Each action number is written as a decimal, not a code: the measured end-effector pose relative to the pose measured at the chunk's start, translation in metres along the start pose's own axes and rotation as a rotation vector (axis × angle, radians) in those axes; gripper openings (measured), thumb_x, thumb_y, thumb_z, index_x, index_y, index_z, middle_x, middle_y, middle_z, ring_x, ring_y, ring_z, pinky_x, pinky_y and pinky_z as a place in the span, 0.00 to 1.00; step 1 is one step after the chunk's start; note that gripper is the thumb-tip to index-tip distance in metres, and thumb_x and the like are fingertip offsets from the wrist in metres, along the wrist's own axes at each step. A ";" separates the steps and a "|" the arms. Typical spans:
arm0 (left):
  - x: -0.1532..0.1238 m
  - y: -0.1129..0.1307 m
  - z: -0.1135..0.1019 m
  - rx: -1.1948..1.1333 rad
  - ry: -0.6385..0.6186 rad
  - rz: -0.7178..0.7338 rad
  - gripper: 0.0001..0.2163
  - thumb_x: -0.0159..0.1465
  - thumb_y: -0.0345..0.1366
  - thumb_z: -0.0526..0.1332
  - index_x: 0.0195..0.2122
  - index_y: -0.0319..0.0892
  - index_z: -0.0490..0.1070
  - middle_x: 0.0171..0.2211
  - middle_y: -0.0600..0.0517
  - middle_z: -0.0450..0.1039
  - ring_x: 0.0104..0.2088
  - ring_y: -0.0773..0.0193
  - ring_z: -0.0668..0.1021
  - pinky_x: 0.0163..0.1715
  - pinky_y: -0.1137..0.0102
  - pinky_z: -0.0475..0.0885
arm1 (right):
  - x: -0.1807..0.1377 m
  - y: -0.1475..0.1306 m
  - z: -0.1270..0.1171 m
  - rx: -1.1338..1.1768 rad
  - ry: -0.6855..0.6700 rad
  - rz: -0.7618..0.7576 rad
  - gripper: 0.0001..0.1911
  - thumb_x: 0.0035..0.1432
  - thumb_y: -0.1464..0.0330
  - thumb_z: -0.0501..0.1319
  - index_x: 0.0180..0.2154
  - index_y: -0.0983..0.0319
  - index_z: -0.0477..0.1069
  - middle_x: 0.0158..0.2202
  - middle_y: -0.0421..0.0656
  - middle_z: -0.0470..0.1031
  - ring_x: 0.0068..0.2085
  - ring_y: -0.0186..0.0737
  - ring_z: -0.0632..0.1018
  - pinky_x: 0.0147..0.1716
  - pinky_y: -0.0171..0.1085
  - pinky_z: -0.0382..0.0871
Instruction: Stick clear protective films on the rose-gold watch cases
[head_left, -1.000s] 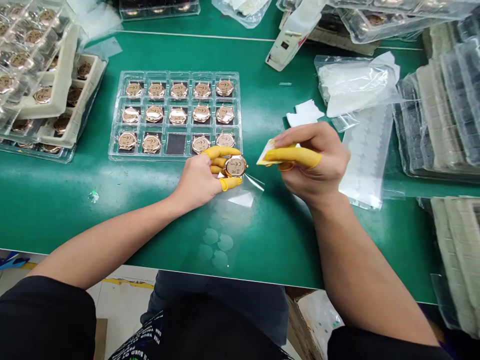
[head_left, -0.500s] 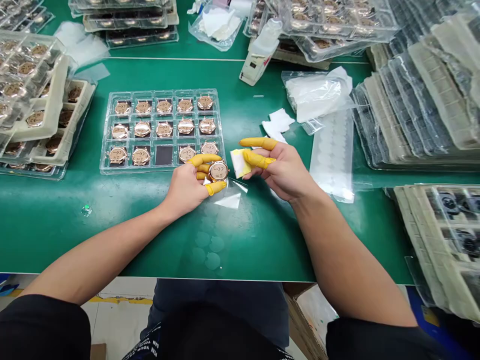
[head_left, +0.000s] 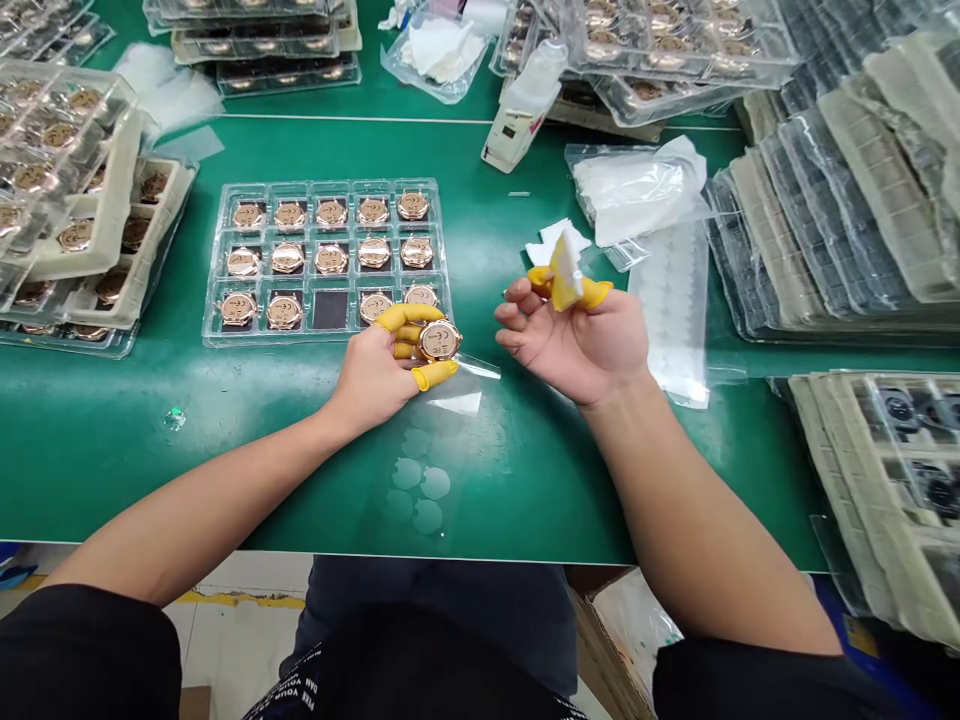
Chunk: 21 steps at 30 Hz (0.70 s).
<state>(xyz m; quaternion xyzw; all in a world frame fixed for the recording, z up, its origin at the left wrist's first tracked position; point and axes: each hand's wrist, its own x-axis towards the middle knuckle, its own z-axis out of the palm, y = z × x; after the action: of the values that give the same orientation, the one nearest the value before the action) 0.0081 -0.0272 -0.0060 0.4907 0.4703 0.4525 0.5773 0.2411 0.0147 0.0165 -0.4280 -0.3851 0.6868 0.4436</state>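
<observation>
Currently I have the left hand (head_left: 369, 372) gripping a watch (head_left: 439, 340) beside the tray (head_left: 307, 300) and the right hand (head_left: 581, 345), palm showing, pinching a cloth (head_left: 567, 272).

Watch cases (head_left: 331, 258) in tray (head_left: 285, 340)

Worktable: broad, flat, green-topped surface (head_left: 540, 480) with a glossy finish, running from left to right across the scene.
Tabletop line: thin white straight strip (head_left: 420, 120), crossing the far part.
Table edge: narrow pale band (head_left: 360, 554), near side.
Floor: pale, smooth tiles (head_left: 240, 650), near left, below the table.
Floor marking: worn yellow stripe (head_left: 244, 599) across the tiles.
Light: soft whitish glare on the green surface.
</observation>
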 end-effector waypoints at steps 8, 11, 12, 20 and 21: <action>0.000 0.001 0.000 -0.023 0.004 0.010 0.27 0.47 0.32 0.77 0.49 0.42 0.76 0.42 0.53 0.82 0.38 0.66 0.86 0.43 0.70 0.85 | 0.017 0.000 -0.031 -0.402 0.161 -0.226 0.18 0.66 0.51 0.51 0.34 0.55 0.71 0.44 0.43 0.82 0.38 0.43 0.80 0.27 0.41 0.67; 0.001 0.000 0.000 -0.002 0.010 0.028 0.26 0.47 0.32 0.77 0.49 0.42 0.76 0.41 0.52 0.83 0.40 0.64 0.86 0.44 0.69 0.85 | 0.027 0.001 -0.044 -0.425 0.309 -0.292 0.15 0.69 0.53 0.55 0.40 0.52 0.76 0.44 0.39 0.82 0.39 0.38 0.81 0.27 0.38 0.69; 0.001 0.000 0.000 0.008 0.011 0.038 0.26 0.48 0.32 0.77 0.49 0.42 0.76 0.41 0.52 0.83 0.41 0.63 0.86 0.44 0.68 0.85 | 0.030 0.001 -0.048 -0.391 0.336 -0.307 0.14 0.69 0.54 0.57 0.41 0.52 0.77 0.45 0.38 0.83 0.39 0.37 0.81 0.27 0.37 0.70; -0.004 -0.005 -0.002 0.242 0.139 0.259 0.23 0.51 0.33 0.76 0.50 0.43 0.79 0.47 0.50 0.83 0.46 0.61 0.85 0.53 0.64 0.82 | 0.023 -0.001 -0.031 -0.088 0.318 -0.328 0.18 0.50 0.51 0.73 0.37 0.53 0.74 0.35 0.41 0.77 0.38 0.44 0.83 0.23 0.38 0.72; -0.005 -0.005 -0.003 0.285 0.170 0.287 0.22 0.52 0.33 0.76 0.49 0.44 0.79 0.47 0.50 0.83 0.45 0.62 0.84 0.51 0.64 0.82 | 0.019 0.001 -0.022 -0.117 0.285 -0.328 0.19 0.51 0.49 0.73 0.35 0.53 0.73 0.31 0.41 0.75 0.34 0.44 0.82 0.21 0.39 0.70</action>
<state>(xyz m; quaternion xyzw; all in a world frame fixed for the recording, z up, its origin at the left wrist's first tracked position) 0.0050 -0.0319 -0.0111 0.5893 0.5017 0.4989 0.3900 0.2566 0.0359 0.0031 -0.4774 -0.4223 0.5147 0.5735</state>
